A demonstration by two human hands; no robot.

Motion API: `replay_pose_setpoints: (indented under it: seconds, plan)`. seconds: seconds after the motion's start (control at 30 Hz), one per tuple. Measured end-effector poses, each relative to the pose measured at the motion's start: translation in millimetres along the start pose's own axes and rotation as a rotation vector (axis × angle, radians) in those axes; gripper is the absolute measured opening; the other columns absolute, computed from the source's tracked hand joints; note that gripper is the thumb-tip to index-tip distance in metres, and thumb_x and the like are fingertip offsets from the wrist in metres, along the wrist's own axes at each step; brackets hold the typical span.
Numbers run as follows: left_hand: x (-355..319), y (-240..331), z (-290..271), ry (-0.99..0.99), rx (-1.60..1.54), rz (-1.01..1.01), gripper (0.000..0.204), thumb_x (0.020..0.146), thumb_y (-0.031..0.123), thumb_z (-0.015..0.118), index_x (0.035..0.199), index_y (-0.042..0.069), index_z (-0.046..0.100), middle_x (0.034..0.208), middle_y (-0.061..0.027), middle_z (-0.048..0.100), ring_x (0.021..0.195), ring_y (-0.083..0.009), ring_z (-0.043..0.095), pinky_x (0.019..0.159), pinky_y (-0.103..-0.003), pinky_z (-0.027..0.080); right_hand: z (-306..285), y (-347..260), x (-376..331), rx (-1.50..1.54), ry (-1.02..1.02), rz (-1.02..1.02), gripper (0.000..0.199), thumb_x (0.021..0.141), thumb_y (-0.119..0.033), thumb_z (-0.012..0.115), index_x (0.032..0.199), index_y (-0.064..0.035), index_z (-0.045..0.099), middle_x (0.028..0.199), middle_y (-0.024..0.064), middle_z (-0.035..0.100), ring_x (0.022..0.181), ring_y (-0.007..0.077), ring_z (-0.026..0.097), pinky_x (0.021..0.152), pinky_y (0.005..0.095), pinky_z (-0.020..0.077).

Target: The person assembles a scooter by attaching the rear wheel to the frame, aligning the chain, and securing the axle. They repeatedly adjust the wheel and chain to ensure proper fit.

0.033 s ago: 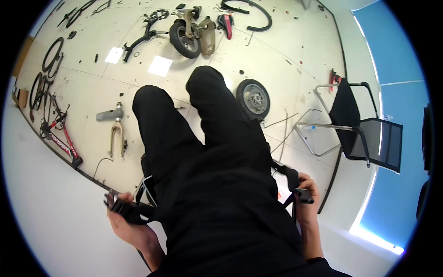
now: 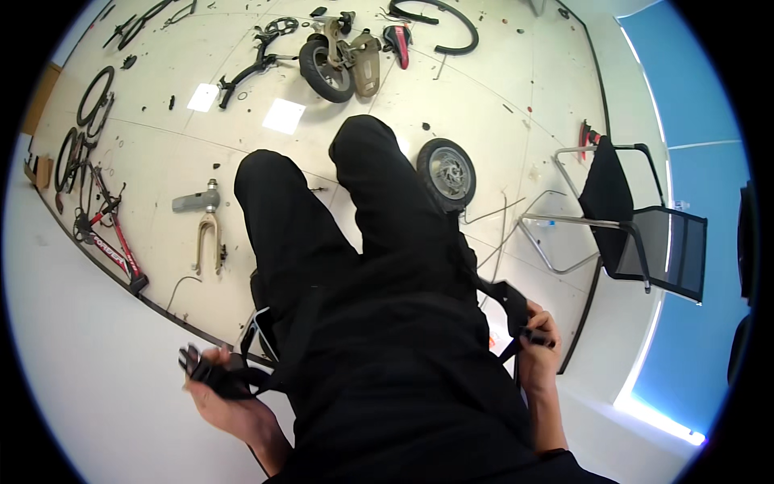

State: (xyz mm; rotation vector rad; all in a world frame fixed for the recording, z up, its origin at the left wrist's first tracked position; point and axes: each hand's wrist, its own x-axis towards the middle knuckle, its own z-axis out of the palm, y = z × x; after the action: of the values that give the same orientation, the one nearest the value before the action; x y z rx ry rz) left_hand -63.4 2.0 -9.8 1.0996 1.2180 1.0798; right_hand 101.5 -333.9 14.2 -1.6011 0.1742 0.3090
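At the lower left my left hand (image 2: 230,410) is closed around a black pronged strap buckle (image 2: 197,367). From that buckle a black strap (image 2: 256,377) runs back toward my waist. On the other side, my right hand (image 2: 542,365) pinches a smaller black buckle piece (image 2: 538,338). A wide black strap (image 2: 508,300) loops from it to my right hip. The two buckle pieces are well apart, one on each side of my black-clothed lap (image 2: 375,323).
Ahead on the tiled floor lie a wheel (image 2: 447,176), a fork (image 2: 208,234), a scooter part with a tyre (image 2: 326,71), a black frame (image 2: 250,68) and a red bike frame (image 2: 113,230). A mesh chair (image 2: 613,189) stands right. Thin cables (image 2: 500,222) lie near it.
The view has shifted very slightly. The buckle in my right hand has turned a little, and the left hand's buckle has tilted slightly. Both hands keep their hold.
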Motion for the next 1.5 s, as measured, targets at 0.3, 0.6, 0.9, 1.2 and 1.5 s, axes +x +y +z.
replay_pose_setpoints:
  seconds: [0.3, 0.6, 0.9, 1.2, 1.5]
  plan:
    - [-29.6, 24.3, 17.1, 0.085, 0.051, 0.079, 0.059, 0.108, 0.045, 0.027, 0.122, -0.008, 0.047, 0.085, -0.0073, 0.055, 0.063, -0.0117, 0.046, 0.063, -0.025, 0.040, -2.4, -6.0, 6.5, -1.064, -0.044, -0.657, 0.010, 0.071, -0.004, 0.063, 0.079, -0.0035, 0.058, 0.148, 0.0278, 0.039, 0.139, 0.0468, 0.036, 0.114, 0.0532, 0.0275]
    - [-66.3, 2.4, 71.0, -1.484, 0.313, 0.157, 0.032, 0.083, -0.003, 0.065, 0.115, -0.003, 0.065, 0.097, -0.0130, 0.069, 0.074, -0.0159, 0.064, 0.068, -0.027, 0.051, 17.7, -4.3, 8.5, -0.249, -0.457, 0.257, 0.020, 0.087, 0.010, 0.060, 0.100, 0.0010, 0.048, 0.088, 0.0175, 0.069, 0.070, 0.0205, 0.068, 0.065, 0.0305, 0.0553]
    - [-42.9, -14.2, 96.8, -1.950, 0.076, -0.317, 0.036, 0.085, 0.004, 0.069, 0.119, -0.005, 0.063, 0.096, -0.0140, 0.071, 0.081, -0.0219, 0.066, 0.075, -0.031, 0.050, 29.7, -15.0, 43.2, -0.396, -1.133, 0.272, 0.023, 0.099, -0.020, 0.059, 0.089, -0.0001, 0.053, 0.066, 0.0067, 0.058, 0.057, 0.0176, 0.054, 0.055, 0.0303, 0.0423]
    - [-45.3, -8.1, 109.8, -2.030, 0.265, -0.439, 0.037, 0.085, 0.008, 0.067, 0.118, -0.007, 0.063, 0.096, -0.0152, 0.071, 0.083, -0.0235, 0.067, 0.077, -0.032, 0.050, 26.5, -9.6, 47.3, -0.444, -1.270, 0.108, 0.026, 0.096, -0.020, 0.063, 0.088, 0.0026, 0.052, 0.061, 0.0154, 0.051, 0.055, 0.0294, 0.048, 0.054, 0.0365, 0.0387]
    - [-55.3, -2.3, 118.2, -2.161, 0.432, -0.248, 0.023, 0.085, 0.011, 0.062, 0.106, -0.001, 0.062, 0.080, -0.0152, 0.062, 0.073, -0.0313, 0.060, 0.069, -0.036, 0.045, 31.2, -4.3, 47.1, -0.523, -1.318, 0.110, 0.027, 0.094, -0.020, 0.065, 0.086, 0.0028, 0.054, 0.060, 0.0179, 0.051, 0.054, 0.0325, 0.049, 0.052, 0.0380, 0.0379]
